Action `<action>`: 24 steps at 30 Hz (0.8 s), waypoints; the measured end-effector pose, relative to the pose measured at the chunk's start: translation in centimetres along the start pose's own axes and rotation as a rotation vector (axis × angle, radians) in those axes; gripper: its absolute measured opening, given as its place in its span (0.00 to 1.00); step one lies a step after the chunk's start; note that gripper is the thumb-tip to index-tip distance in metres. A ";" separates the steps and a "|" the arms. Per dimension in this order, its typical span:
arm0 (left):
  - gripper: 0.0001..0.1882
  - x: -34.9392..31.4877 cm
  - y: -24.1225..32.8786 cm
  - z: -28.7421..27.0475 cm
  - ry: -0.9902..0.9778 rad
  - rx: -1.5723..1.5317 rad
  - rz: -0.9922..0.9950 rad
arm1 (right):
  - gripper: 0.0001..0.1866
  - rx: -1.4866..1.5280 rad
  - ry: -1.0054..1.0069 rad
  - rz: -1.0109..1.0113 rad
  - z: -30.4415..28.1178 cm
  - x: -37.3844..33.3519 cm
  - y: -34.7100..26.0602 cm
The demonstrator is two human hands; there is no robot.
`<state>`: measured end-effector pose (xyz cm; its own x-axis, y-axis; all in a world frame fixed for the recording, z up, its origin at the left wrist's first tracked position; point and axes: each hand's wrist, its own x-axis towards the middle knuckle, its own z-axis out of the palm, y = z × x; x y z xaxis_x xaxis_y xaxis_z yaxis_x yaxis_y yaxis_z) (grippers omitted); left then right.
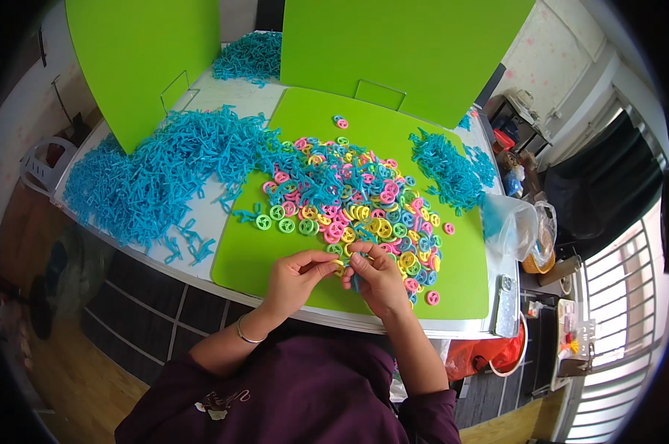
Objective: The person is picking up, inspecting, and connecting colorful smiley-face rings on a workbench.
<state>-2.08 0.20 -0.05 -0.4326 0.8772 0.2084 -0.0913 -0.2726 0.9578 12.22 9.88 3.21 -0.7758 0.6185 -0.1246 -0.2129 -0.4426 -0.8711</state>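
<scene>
My left hand [296, 280] pinches a small yellow plastic wheel [339, 266] between thumb and fingertips. Close against it, my right hand [379, 280] is closed around a blue plastic piece [356, 282], mostly covered by the fingers. Both hands meet over the front of a green mat [249, 260]. Just beyond them spreads a heap of small spoked wheels [382, 226] in pink, yellow, green and blue. Blue plastic strips [319, 182] lie over the back of that heap. Three green wheels [276, 213] sit at its left side.
A large pile of blue strips [164, 174] covers the table's left, with smaller piles at right [447, 170] and far back [249, 58]. Two green boards [146, 66] [401, 52] stand upright behind. A clear plastic bag [510, 226] and a phone-like object [505, 305] are on the right edge.
</scene>
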 end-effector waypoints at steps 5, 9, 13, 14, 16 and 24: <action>0.07 -0.3 0.2 0.0 0.053 0.102 0.100 | 0.05 0.026 -0.018 -0.008 0.0 -0.1 1.0; 0.08 -0.8 0.6 0.0 0.052 0.157 0.130 | 0.04 -0.026 0.027 -0.036 0.4 -0.2 1.4; 0.08 -0.9 1.0 0.1 0.093 0.285 0.344 | 0.05 0.148 0.043 -0.001 0.9 -0.1 1.8; 0.08 -0.9 1.1 0.1 0.104 0.400 0.471 | 0.05 0.149 0.042 -0.002 0.9 -0.1 1.9; 0.07 -0.9 1.0 -0.1 0.093 0.409 0.500 | 0.05 0.189 0.056 -0.007 1.0 -0.3 2.1; 0.06 -0.2 0.7 -0.7 0.047 -0.120 -0.003 | 0.07 -0.290 0.158 -0.230 2.1 -1.0 2.1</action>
<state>-2.74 -0.46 0.48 -0.4737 0.8592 0.1936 -0.1977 -0.3179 0.9273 11.33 6.97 2.47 -0.6216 0.7825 0.0367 -0.1763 -0.0941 -0.9798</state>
